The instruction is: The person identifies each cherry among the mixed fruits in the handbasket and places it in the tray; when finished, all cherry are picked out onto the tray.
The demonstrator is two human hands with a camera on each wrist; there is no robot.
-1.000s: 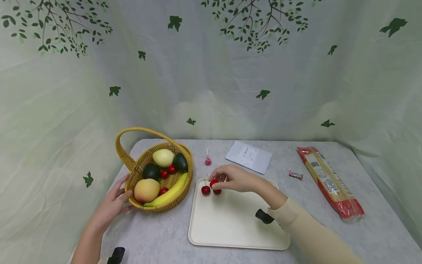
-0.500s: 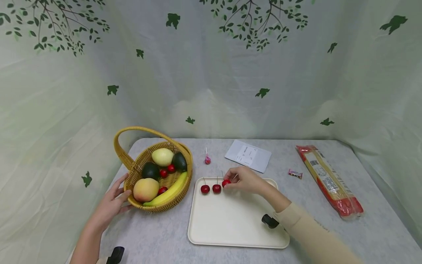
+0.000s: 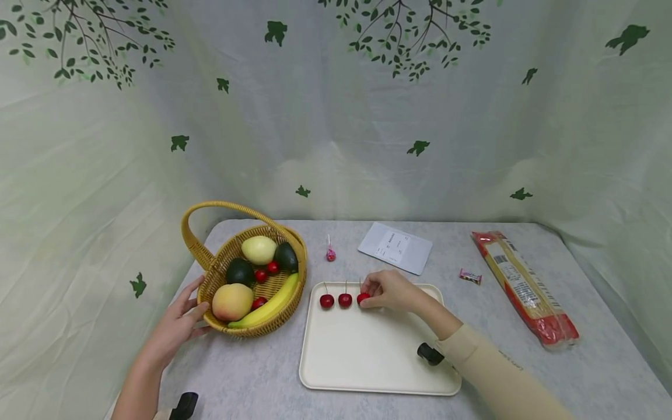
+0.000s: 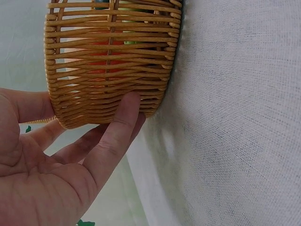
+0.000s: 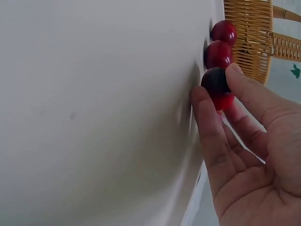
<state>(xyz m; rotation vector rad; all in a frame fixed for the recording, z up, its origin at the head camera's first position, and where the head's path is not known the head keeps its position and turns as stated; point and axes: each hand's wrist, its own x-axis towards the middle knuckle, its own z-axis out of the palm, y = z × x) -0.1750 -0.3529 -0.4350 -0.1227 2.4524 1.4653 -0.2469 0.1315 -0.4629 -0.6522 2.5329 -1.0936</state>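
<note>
- One left hand (image 3: pixel 181 318), left of the cream, rounded-corner rectangular tray (image 3: pixel 378 361); its spread fingers are fairly straight and rest against the basket's outer wall.
- One round golden-brown wicker basket (image 3: pixel 262 331) with one arched handle, just left of the tray on the grey table (image 3: pixel 252 373), touched by that hand.
- Inside it, also left of the tray: one yellow-orange peach (image 3: pixel 233 302), two dark green oval fruits (image 3: pixel 240 272), one pale yellow-green round fruit (image 3: pixel 259 250), three small red round fruits (image 3: pixel 260 276) and one curved yellow banana (image 3: pixel 273 303), its long axis slanting from near left to far right.
- Three glossy red round cherries (image 3: pixel 345 300) with thin stems, in a row inside the tray's far edge, starting by its far-left corner; the row runs parallel to that edge, stems pointing up.
- One pink lollipop (image 3: pixel 331 255), beyond the tray, stick pointing away from it.
- One right hand (image 3: pixel 388 291), over the tray's far part, thumb and fingers pinching the rightmost cherry (image 3: pixel 363 299).
- One grey-white flat rectangular packet (image 3: pixel 395 248) with a printed label, beyond the tray.
- One small wrapped candy (image 3: pixel 470 276), right of the tray.
- One long red-and-yellow plastic food package (image 3: pixel 525 289), farther right of the tray, slanting from far left to near right.
</note>
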